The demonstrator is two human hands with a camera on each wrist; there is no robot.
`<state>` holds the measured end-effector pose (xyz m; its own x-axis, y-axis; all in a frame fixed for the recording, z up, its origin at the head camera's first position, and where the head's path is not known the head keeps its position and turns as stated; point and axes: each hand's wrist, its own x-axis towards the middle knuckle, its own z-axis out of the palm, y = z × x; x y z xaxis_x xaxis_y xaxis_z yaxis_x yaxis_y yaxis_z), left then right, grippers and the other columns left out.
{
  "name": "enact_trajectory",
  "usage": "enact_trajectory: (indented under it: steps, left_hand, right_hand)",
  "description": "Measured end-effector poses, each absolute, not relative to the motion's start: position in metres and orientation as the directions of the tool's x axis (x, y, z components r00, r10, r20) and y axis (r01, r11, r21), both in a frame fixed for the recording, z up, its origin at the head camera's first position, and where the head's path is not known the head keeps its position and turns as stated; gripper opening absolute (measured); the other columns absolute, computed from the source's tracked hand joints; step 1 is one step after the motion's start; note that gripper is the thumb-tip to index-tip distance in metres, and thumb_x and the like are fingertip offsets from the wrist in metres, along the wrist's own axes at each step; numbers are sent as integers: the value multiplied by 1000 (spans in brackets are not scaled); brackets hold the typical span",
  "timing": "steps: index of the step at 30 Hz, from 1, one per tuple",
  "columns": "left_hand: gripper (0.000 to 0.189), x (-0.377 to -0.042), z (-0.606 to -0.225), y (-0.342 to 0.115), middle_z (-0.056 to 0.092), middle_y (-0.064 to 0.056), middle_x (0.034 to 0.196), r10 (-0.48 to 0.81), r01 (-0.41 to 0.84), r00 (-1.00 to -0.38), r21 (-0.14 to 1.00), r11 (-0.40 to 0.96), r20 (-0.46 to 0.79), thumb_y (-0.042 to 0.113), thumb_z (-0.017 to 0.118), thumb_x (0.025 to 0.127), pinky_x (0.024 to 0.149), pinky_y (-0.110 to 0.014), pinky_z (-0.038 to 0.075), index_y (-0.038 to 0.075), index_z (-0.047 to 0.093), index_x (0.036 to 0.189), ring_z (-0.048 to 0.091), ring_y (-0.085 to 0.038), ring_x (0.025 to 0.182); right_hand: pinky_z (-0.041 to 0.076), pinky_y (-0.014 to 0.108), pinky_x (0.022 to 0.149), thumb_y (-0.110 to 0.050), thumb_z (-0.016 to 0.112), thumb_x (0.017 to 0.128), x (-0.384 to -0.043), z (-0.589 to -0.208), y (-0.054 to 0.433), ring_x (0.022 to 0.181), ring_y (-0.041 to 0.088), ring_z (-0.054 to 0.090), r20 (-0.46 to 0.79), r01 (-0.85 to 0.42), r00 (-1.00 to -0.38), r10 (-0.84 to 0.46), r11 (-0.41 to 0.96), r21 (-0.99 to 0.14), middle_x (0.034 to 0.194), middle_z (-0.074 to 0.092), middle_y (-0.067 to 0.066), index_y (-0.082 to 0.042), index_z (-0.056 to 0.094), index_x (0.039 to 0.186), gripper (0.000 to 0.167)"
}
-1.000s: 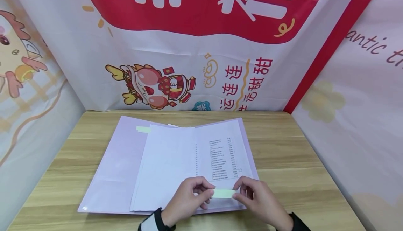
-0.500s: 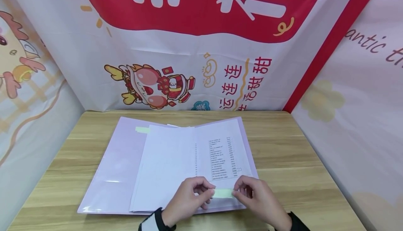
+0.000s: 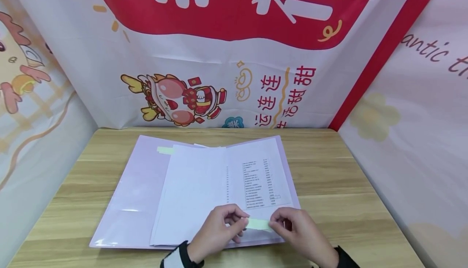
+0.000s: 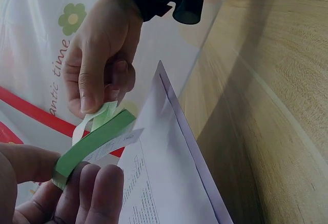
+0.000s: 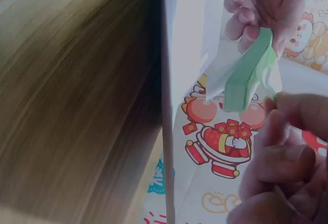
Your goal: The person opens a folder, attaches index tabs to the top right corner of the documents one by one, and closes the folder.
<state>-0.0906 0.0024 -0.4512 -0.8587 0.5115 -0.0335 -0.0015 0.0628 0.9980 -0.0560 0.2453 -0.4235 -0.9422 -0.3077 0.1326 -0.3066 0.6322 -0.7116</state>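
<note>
A small pad of pale green sticky notes is held over the lower right of an open lilac folder. My left hand pinches one end between thumb and fingers. At the other end, my right hand pinches a thin top sheet with thumb and index finger. That sheet bends away from the pad's thick green stack in both wrist views. Beneath the hands, a printed white page with a table lies in the folder.
More green sticky tabs jut from the upper left edge of the white sheets. The folder lies on a wooden table, with a printed cloth backdrop behind and cloth at both sides.
My right fingertips have shifted slightly left, and the green strip between the hands now looks a little tilted. My left hand and the folder have stayed in place.
</note>
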Motion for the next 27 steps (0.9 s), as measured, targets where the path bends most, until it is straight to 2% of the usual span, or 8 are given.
enact_trajectory:
  steps: [6, 11, 16, 22, 27]
  left_hand:
    - [11, -91, -451, 2, 67, -6, 79, 506, -19, -861, 998, 68, -51, 10, 68, 97, 54, -28, 59, 0, 72, 101, 65, -17, 61]
    - [12, -92, -450, 2, 66, -5, 79, 508, -32, -860, 997, 64, -60, 11, 68, 97, 55, -29, 59, 1, 72, 102, 64, -16, 62]
    - [15, -92, -451, 0, 66, -5, 81, 528, -28, -848, 998, 57, -54, 13, 66, 99, 55, -28, 58, 1, 72, 106, 62, -12, 63]
    - [26, -92, -454, 0, 65, -7, 82, 574, -33, -818, 999, 38, -49, 19, 62, 103, 56, -28, 59, -1, 72, 117, 62, -10, 68]
    - [26, -92, -455, 0, 65, -11, 83, 579, -36, -814, 999, 24, -43, 21, 60, 104, 56, -29, 59, 0, 72, 115, 62, -10, 69]
  right_hand:
    - [40, 15, 49, -9, 82, 84, -54, -428, 241, 57, -8, 42, 338, -458, -887, -314, 689, -562, 74, 57, -23, -28, 70, 82, 22]
    - [42, 14, 51, -8, 81, 85, -55, -429, 241, 60, -7, 46, 393, -513, -857, -334, 633, -580, 75, 59, -21, -27, 69, 84, 23]
    - [44, 18, 49, -10, 74, 93, -55, -427, 241, 62, -4, 49, 356, -493, -868, -346, 524, -695, 74, 58, -18, -24, 66, 87, 17]
    - [44, 21, 48, -13, 69, 98, -55, -423, 239, 60, -3, 48, 247, -380, -912, -327, 453, -806, 72, 56, -14, -23, 64, 89, 14]
    - [45, 23, 45, -14, 65, 100, -55, -419, 237, 56, -2, 48, 187, -316, -925, -331, 397, -861, 71, 55, -11, -17, 64, 91, 10]
